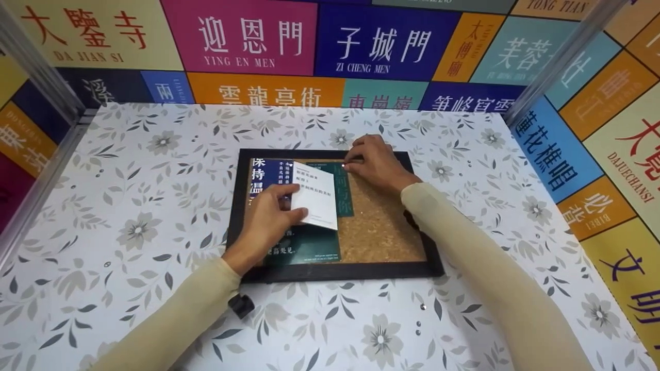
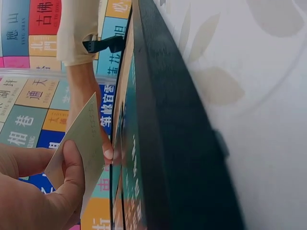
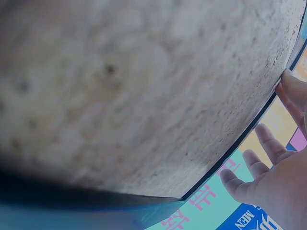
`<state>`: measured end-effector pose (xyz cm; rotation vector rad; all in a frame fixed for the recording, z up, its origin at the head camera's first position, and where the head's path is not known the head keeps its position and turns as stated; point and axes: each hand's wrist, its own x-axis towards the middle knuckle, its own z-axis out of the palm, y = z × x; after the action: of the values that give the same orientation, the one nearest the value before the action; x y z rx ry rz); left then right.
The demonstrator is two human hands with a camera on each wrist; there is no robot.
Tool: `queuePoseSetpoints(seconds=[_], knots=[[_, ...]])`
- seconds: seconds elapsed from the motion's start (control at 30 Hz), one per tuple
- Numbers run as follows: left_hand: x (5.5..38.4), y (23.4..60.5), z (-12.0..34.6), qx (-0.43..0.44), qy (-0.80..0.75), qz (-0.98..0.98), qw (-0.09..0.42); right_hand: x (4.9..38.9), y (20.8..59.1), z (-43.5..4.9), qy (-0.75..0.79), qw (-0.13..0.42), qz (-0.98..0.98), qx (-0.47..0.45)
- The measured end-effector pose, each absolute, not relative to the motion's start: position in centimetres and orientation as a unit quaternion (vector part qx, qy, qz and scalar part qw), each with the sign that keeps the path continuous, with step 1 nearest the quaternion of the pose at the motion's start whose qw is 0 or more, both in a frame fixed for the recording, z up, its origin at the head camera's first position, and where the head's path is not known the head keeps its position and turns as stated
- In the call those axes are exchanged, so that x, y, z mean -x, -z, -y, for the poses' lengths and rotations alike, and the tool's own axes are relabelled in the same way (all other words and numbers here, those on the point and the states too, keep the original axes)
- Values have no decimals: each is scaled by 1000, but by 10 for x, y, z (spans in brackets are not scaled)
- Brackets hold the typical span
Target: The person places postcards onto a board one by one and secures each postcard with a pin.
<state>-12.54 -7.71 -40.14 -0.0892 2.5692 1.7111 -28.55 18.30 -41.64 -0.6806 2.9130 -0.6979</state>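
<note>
A white card (image 1: 318, 198) with printed lines of text is pinched between the thumb and fingers of my left hand (image 1: 268, 216). It is tilted over the black-framed cork board (image 1: 384, 237). In the left wrist view the card (image 2: 85, 139) stands raised beside the board's edge. My right hand (image 1: 379, 159) is at the board's top edge, thumb and forefinger pinching a small pale push pin (image 1: 343, 165) at the top of a narrow green card (image 1: 345, 198). The right wrist view shows the right hand's other fingers (image 3: 271, 143) spread past the frame.
A blue card (image 1: 258, 175) with white characters and a larger green card (image 1: 309, 247) lie on the board's left half. The board rests on a flower-patterned table (image 1: 139, 226). Panels of coloured lettering (image 1: 381, 44) stand behind and at the sides.
</note>
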Motion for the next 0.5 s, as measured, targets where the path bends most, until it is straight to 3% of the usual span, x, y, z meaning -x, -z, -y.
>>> queuePoseSetpoints(seconds=[0.5], knots=[[124,408,51,-5,-575,-818,28,284,416,-183,221,38,-950,216]])
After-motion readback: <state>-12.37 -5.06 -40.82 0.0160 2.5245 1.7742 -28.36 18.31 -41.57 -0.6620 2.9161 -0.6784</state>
